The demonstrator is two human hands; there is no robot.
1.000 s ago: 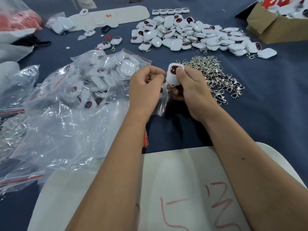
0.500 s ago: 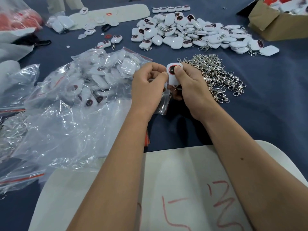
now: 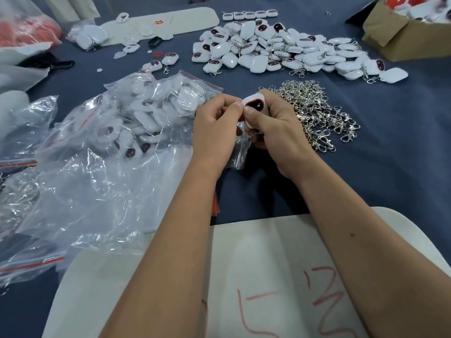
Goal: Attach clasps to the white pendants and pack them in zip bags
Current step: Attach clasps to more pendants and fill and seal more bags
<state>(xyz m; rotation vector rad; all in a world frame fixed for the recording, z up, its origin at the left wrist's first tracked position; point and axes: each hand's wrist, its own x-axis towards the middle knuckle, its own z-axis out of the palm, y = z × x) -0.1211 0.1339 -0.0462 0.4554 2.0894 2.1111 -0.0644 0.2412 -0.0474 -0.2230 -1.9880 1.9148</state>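
Hands meet at the counter's [image 3: 402,147] centre, right hand [image 3: 275,128] gripping a white pendant [image 3: 253,105] while left hand [image 3: 214,125] pinches beside it, apparently fitting a clasp, spare clasps [image 3: 317,113] heaped at three o'clock.

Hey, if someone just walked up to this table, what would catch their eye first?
Probably the two hands at the centre: the right hand grips a white pendant with a red-rimmed dark face, and the left hand pinches at its edge. Just right of them lies a glittering heap of silver clasps, and beyond it a big pile of white pendants. On the left, clear zip bags hold more pendants.
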